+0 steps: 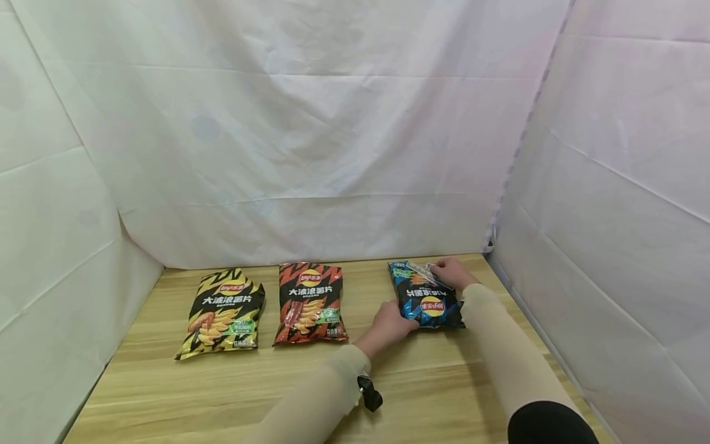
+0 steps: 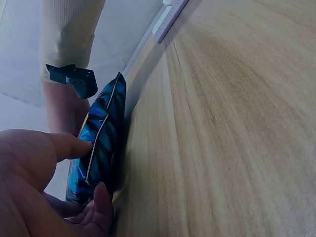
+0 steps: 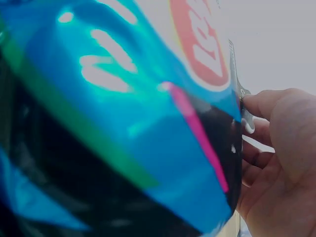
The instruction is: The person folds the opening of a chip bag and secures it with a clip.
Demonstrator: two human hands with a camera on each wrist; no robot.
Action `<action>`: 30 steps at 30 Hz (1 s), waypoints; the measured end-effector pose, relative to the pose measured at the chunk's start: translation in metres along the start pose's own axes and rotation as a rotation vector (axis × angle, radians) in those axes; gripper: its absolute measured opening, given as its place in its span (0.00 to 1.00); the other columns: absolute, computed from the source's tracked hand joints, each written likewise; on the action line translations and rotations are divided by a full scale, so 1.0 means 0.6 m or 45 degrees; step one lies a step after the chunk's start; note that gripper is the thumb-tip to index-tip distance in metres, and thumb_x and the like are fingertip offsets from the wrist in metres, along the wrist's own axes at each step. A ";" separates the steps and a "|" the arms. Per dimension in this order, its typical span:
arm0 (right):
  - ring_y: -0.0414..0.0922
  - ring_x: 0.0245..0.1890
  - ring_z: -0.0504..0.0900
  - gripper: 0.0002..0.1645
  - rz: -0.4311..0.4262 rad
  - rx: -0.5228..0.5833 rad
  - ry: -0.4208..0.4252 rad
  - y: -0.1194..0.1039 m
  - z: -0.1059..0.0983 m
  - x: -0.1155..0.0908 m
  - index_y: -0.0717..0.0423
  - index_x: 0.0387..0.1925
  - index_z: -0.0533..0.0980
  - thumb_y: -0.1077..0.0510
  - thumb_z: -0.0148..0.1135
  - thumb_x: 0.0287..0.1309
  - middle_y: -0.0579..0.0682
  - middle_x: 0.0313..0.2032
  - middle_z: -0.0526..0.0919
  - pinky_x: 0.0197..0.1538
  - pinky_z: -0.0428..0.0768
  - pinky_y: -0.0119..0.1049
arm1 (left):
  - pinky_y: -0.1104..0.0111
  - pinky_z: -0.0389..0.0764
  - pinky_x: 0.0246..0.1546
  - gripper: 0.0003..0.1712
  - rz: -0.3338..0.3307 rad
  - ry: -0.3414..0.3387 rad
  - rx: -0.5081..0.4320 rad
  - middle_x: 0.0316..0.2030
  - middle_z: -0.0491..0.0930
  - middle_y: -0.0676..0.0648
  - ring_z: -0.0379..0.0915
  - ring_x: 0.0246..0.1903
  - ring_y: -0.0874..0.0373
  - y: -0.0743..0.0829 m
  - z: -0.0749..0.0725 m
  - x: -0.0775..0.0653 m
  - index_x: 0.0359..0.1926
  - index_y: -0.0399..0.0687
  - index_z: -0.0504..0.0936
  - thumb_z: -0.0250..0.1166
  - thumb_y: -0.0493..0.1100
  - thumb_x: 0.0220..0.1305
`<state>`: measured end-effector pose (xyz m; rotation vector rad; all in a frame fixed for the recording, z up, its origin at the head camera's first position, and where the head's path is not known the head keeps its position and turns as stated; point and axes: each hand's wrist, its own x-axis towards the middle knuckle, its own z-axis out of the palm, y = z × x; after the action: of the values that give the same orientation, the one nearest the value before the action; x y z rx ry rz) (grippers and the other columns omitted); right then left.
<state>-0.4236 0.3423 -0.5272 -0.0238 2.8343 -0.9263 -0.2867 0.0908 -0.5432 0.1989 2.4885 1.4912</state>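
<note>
A blue-and-black bag of chips (image 1: 424, 308) lies on the right side of the table, its print upside down from here. My left hand (image 1: 391, 324) pinches its near left corner, as the left wrist view shows with fingers on both sides of the bag's edge (image 2: 94, 153). Across the bag's far part lies a narrow clear plastic strip (image 1: 420, 271) with markings. My right hand (image 1: 453, 273) pinches a small clear hook-shaped piece of it (image 3: 248, 123) at the bag's far right edge. The bag fills most of the right wrist view.
To the left lie a red-and-black bag of chips (image 1: 310, 302) and a yellow-and-black one (image 1: 224, 314), both face up. White cloth (image 1: 310, 135) hangs behind the wooden table (image 1: 249, 394) and along both sides. Small black devices are strapped at the wrists.
</note>
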 end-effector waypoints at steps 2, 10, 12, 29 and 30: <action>0.56 0.50 0.84 0.27 -0.005 0.012 0.005 -0.001 -0.001 -0.004 0.69 0.61 0.83 0.48 0.58 0.84 0.64 0.53 0.86 0.57 0.83 0.56 | 0.52 0.85 0.57 0.42 -0.002 0.009 -0.003 0.56 0.77 0.38 0.78 0.51 0.49 0.001 -0.001 -0.001 0.71 0.31 0.75 0.83 0.48 0.65; 0.61 0.59 0.83 0.29 0.054 0.047 0.084 -0.004 -0.007 -0.005 0.69 0.68 0.79 0.49 0.54 0.85 0.69 0.64 0.82 0.63 0.81 0.59 | 0.60 0.87 0.38 0.51 -0.035 0.038 -0.028 0.64 0.73 0.34 0.77 0.52 0.46 0.000 -0.006 0.000 0.78 0.32 0.69 0.83 0.52 0.65; 0.63 0.61 0.82 0.30 0.050 0.049 0.106 -0.008 -0.008 -0.009 0.69 0.69 0.78 0.49 0.52 0.85 0.70 0.65 0.81 0.63 0.81 0.60 | 0.59 0.87 0.42 0.50 -0.033 0.038 -0.021 0.64 0.73 0.34 0.77 0.52 0.46 0.001 -0.009 -0.001 0.77 0.33 0.69 0.82 0.53 0.66; 0.63 0.60 0.81 0.27 -0.056 0.234 0.236 -0.053 0.008 -0.048 0.67 0.70 0.77 0.51 0.54 0.87 0.67 0.63 0.82 0.64 0.79 0.62 | 0.49 0.81 0.62 0.44 0.093 0.053 0.078 0.65 0.75 0.38 0.76 0.61 0.45 0.009 -0.036 -0.009 0.76 0.37 0.72 0.76 0.57 0.72; 0.63 0.60 0.81 0.26 -0.082 0.240 0.248 -0.059 0.012 -0.052 0.67 0.70 0.78 0.51 0.54 0.87 0.67 0.63 0.82 0.64 0.79 0.62 | 0.49 0.81 0.62 0.42 0.125 0.057 0.104 0.65 0.75 0.39 0.76 0.61 0.45 0.011 -0.041 -0.013 0.75 0.37 0.74 0.76 0.56 0.72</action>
<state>-0.3929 0.3116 -0.5079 -0.0030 2.9211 -1.2712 -0.2860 0.0712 -0.5254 0.3090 2.6126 1.4467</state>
